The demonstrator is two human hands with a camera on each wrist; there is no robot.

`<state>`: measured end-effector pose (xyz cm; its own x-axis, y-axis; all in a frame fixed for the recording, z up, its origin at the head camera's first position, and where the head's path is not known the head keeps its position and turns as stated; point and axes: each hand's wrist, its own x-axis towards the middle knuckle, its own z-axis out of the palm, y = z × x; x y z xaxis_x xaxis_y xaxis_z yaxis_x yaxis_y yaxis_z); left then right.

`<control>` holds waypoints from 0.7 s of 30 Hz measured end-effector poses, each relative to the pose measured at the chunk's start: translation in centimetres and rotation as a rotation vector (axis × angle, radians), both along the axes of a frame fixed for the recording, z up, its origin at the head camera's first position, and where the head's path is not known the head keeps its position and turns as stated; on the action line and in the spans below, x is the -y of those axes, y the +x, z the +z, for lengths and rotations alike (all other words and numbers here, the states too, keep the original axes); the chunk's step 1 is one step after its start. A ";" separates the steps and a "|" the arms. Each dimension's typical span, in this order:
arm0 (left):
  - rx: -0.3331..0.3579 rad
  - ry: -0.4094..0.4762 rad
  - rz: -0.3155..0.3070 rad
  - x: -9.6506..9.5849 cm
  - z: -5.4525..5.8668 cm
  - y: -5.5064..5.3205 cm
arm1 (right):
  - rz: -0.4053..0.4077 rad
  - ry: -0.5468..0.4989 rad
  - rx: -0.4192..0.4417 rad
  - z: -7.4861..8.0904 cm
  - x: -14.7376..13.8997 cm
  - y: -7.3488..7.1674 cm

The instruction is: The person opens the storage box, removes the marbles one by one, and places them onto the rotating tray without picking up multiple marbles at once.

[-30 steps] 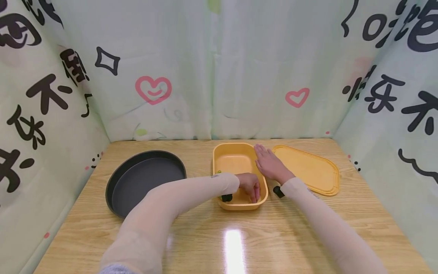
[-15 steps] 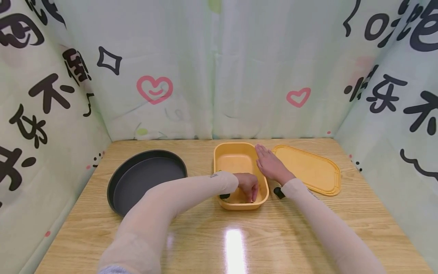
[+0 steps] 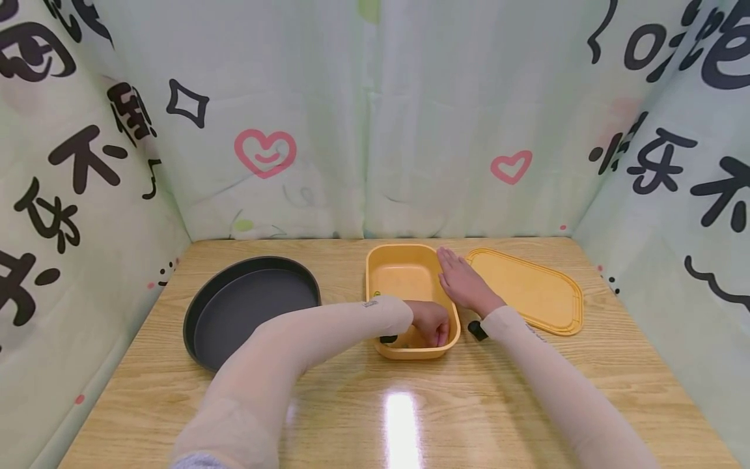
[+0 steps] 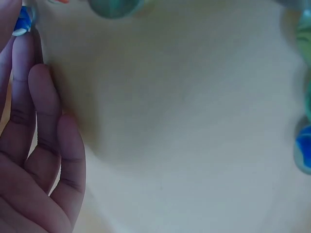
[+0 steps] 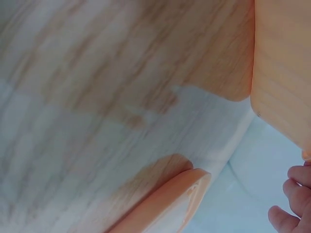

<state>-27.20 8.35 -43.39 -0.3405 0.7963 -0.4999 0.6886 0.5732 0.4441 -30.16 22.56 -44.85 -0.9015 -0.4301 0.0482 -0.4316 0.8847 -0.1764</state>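
Note:
My left hand reaches down into the yellow plastic container, near its front right corner. In the left wrist view its thumb and finger pinch a blue and white glass marble; the other fingers are loosely bent. Other marbles lie on the container floor: a dark green one at the top, and a blue one among greenish ones at the right. My right hand rests its fairly straight fingers along the container's right rim. In the right wrist view only some fingertips show beside the container wall.
A yellow lid lies flat on the wooden table, right of the container. To the left stands a round black pan, partly behind my left sleeve. Printed curtains enclose the back and both sides.
Over the last half second my left hand has shifted slightly right inside the container. My right hand, the pan and the lid stay in place.

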 end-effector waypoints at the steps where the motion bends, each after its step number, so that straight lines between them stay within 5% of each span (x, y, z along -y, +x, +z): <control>1: -0.007 -0.004 -0.003 -0.1 0.0 0.0 | 0.000 -0.004 0.002 0.0 0.0 0.0; 12: -0.181 -0.019 -0.035 -0.3 -0.5 -0.1 | -0.002 -0.010 0.011 0.0 0.0 0.1; 21: -0.180 -0.011 -0.063 0.2 -1.0 -0.7 | -0.004 -0.013 0.016 0.2 0.2 0.2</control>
